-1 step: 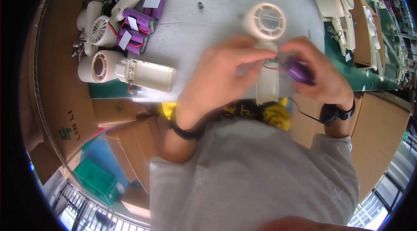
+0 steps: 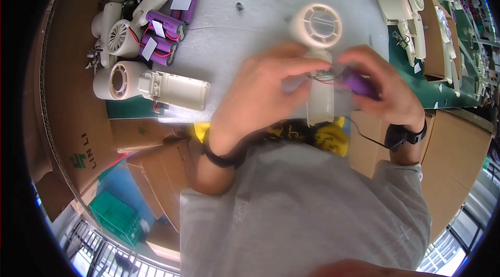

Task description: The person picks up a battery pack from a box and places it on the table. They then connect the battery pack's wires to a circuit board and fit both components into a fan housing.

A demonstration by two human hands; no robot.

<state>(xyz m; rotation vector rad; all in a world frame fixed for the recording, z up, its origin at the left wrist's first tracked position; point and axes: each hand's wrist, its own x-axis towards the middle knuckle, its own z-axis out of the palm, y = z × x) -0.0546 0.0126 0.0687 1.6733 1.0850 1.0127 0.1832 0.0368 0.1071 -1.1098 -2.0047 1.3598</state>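
A cream handheld fan housing [image 2: 316, 26] lies on the table in front of me, its open handle [image 2: 321, 105] toward my body. My left hand [image 2: 263, 87] is closed at the neck of the handle, with index finger and thumb on it beside a small circuit board [image 2: 323, 75]. In my right hand [image 2: 383, 84], thumb and fingers grip a purple battery [image 2: 360, 83] just right of the handle. Thin red and dark wires run from the battery to the board. The battery is blurred, and my left fingers partly cover the neck.
To the left lie purple batteries [image 2: 162, 50] with white labels, several cream fan housings [image 2: 123, 37] and another open handle [image 2: 177, 89]. More fan parts [image 2: 394, 5] sit at the right, beside a cardboard box [image 2: 435, 42]. A tall carton [image 2: 78, 94] borders the table's left side.
The purple battery and my right fingers have shifted very slightly; the wires now stretch a little more visibly across the handle. My left hand has hardly moved.
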